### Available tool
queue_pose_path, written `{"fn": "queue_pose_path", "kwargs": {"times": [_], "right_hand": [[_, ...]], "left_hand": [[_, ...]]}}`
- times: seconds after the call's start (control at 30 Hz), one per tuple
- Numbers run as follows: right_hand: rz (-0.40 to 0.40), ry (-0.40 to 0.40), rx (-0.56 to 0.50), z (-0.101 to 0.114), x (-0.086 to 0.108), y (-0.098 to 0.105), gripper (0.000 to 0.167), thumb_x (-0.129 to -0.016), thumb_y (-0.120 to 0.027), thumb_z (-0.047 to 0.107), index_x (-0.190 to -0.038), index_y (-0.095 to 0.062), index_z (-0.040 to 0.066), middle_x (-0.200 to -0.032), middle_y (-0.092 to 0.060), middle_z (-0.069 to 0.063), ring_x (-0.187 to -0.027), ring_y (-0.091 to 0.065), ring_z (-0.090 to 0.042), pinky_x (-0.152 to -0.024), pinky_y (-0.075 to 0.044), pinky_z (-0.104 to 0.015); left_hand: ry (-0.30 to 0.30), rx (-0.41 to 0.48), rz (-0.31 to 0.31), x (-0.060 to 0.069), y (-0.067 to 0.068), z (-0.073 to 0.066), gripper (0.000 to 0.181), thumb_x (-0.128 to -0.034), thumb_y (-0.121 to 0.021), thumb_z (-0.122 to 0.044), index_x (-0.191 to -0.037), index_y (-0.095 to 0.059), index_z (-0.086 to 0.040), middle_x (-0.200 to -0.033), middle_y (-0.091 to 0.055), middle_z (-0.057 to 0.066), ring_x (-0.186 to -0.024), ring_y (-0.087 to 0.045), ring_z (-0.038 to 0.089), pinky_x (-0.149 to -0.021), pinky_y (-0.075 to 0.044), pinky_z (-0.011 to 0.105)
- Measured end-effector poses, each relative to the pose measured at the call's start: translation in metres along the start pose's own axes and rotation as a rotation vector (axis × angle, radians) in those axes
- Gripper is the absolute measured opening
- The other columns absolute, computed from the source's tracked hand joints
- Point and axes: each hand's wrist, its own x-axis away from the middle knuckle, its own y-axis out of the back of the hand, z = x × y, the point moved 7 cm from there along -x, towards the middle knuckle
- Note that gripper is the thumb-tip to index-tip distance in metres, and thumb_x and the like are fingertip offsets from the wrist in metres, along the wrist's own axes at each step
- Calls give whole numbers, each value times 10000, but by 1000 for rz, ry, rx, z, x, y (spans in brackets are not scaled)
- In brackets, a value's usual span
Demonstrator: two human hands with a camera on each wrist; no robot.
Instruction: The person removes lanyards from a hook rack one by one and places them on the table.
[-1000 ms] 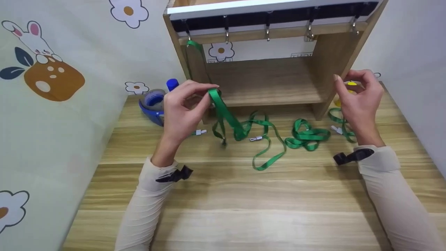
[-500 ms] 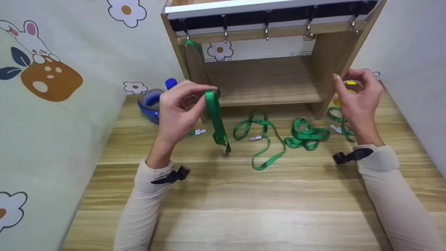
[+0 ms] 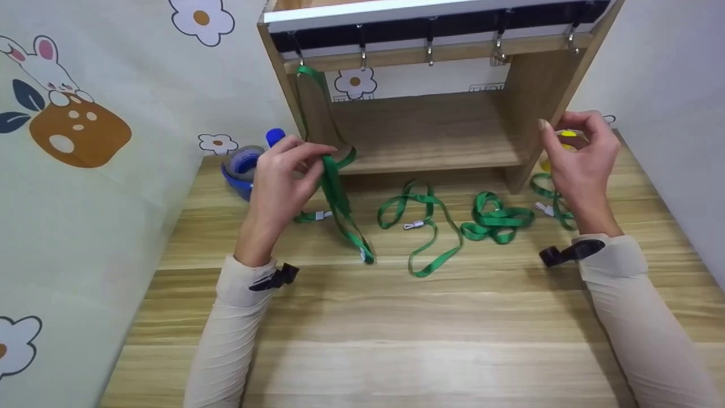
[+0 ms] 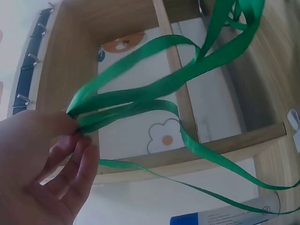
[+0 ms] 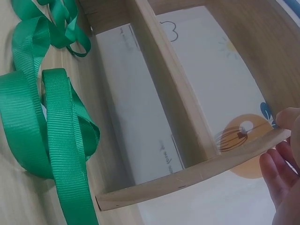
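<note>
Our left hand [image 3: 283, 184] pinches a green lanyard [image 3: 337, 192] between thumb and fingers, and over the last second the strap has swung. It slanted across toward the loose lanyard [image 3: 436, 265] in the middle; now it hangs as a narrow loop, apart from that one, its clip end low over the counter [image 3: 396, 351]. We cannot tell whether that end touches. We judge it sorted from its neighbours, though not yet on a hook.

Our right hand [image 3: 586, 150] has stayed put, thumb and fingers gripping the edge of the side panel [image 3: 529, 102], and the rack looks steady. Farther out, the hooked lanyard [image 3: 310, 71] keeps its place on the leftmost hook [image 3: 301, 58], while the bundled lanyard [image 3: 498, 220] lies undisturbed in front of the rack.
</note>
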Motion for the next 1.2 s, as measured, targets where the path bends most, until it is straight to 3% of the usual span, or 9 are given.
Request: {"fn": "queue_pose_path", "kwargs": {"times": [0.1,0.2,0.33,0.5,0.6,0.77,0.87,1.0,1.2], "right_hand": [[-2,-2,-3,1,0,0,248,-962,-836,230,-1162,-756,108,-1118,-725,70,-1102,-702,-102,-998,-624,-229],[-4,-6,-4,1,0,0,242,-963,-836,232,-1157,-756,111,-1113,-723,75,-1102,-701,-100,-999,-623,-228],[-6,-11,5,1,0,0,245,-966,-832,237,-1157,-752,106,-1128,-725,67,-1110,-703,-98,-1004,-624,-236],[-6,-10,10,0,0,0,243,-967,-831,244,-1158,-753,117,-1144,-734,39,-1106,-704,-94,-1007,-627,-245],[-5,1,-6,0,0,0,256,-962,-835,232,-1161,-752,95,-1122,-729,63,-1083,-704,-96,-989,-624,-223],[-3,19,-35,-1,-1,0,278,-952,-843,212,-1166,-748,62,-1097,-718,95,-1062,-703,-110,-961,-620,-197],[-4,8,-32,-1,-1,-1,258,-954,-845,223,-1161,-754,100,-1126,-727,66,-1090,-699,-109,-975,-619,-204],[-7,2,-25,0,-1,-1,253,-958,-842,229,-1165,-755,111,-1144,-734,41,-1112,-699,-111,-987,-613,-196],[-11,-9,-26,0,0,0,252,-959,-843,243,-1161,-757,120,-1153,-734,26,-1124,-705,-123,-999,-610,-195]], "left_hand": [[22,-63,-25,-1,3,0,169,-1020,-737,-89,-1120,-860,-148,-956,-676,55,-898,-702,151,-825,-686,346],[19,-100,4,0,-1,-3,179,-1018,-746,-88,-1141,-858,-157,-991,-696,54,-919,-718,167,-843,-681,341],[2,-125,134,3,-21,-5,199,-1019,-739,-72,-1158,-854,-153,-1023,-722,44,-912,-724,168,-834,-675,324],[30,-153,313,12,-48,-2,225,-1022,-724,-67,-1178,-854,-162,-1032,-713,44,-864,-694,173,-793,-671,316],[-2,-148,412,17,-62,-2,237,-1019,-699,-59,-1164,-859,-156,-1031,-721,41,-853,-687,163,-764,-662,305],[-120,34,589,26,-75,-11,265,-993,-662,-21,-1071,-878,-154,-999,-734,18,-866,-668,132,-716,-627,313],[-130,148,679,31,-77,-13,301,-970,-648,-9,-1022,-885,-187,-985,-720,-9,-866,-645,124,-730,-632,340],[-95,145,748,35,-81,-10,317,-955,-630,-10,-1005,-888,-187,-1001,-711,-21,-884,-646,117,-759,-642,335],[-76,-4,806,43,-94,-2,284,-962,-621,-1,-1052,-877,-82,-1073,-789,66,-951,-705,199,-776,-628,341]]}}
